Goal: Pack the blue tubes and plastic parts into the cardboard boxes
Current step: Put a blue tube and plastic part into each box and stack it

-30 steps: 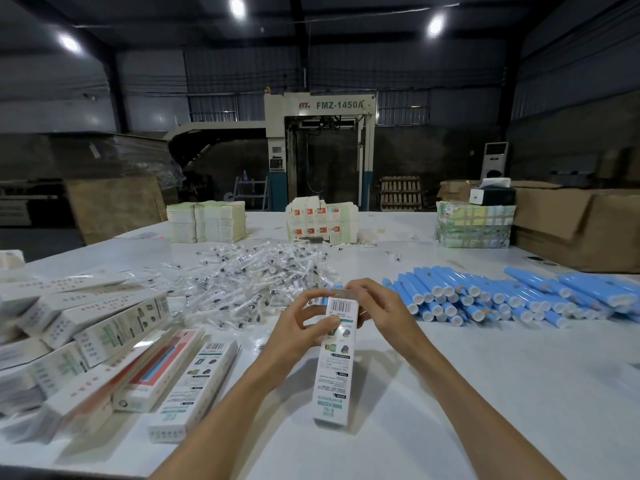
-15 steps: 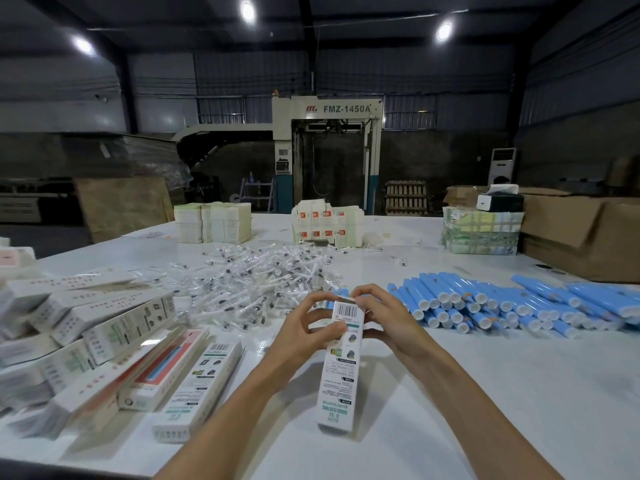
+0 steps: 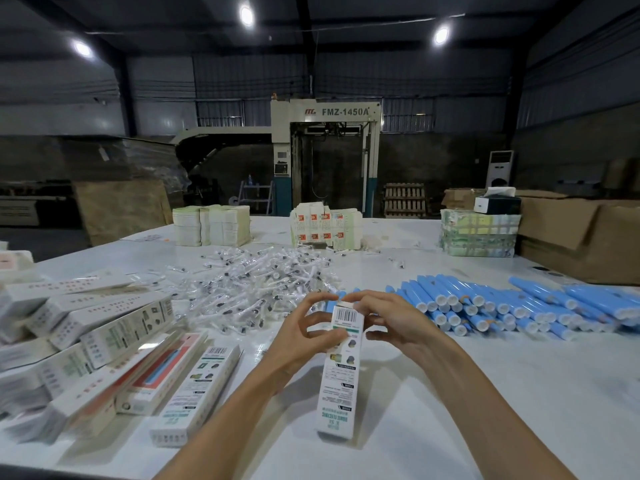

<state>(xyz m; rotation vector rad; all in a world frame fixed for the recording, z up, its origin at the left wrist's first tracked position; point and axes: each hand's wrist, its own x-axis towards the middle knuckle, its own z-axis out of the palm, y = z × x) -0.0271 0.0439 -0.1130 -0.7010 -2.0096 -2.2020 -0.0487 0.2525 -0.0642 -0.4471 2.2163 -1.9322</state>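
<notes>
Closing box (image 3: 341, 368) top flap.
Held near top by left hand (image 3: 304, 337), flap pinched by right hand (image 3: 391, 320) (contents unseen); blue tubes (image 3: 502, 306) right of grip, plastic parts (image 3: 256, 289) beyond. Next, probably: tuck flap squarely.

Three round ceiling lamps (image 3: 246, 15) flare white high above and beyond the hands, leaving the hall behind them dim and dark. Their cool light falls evenly on the pale counter (image 3: 519, 393), with a faint sheen just left of the left hand (image 3: 304, 337). Soft grey shadows lie beneath both forearms (image 3: 221, 417) and beside the carton (image 3: 341, 372), below the right hand (image 3: 391, 320). The wide lens bows walls and roof beams at the edges. The stacked cartons (image 3: 69, 341) far left of the hands are smeared with blur.
</notes>
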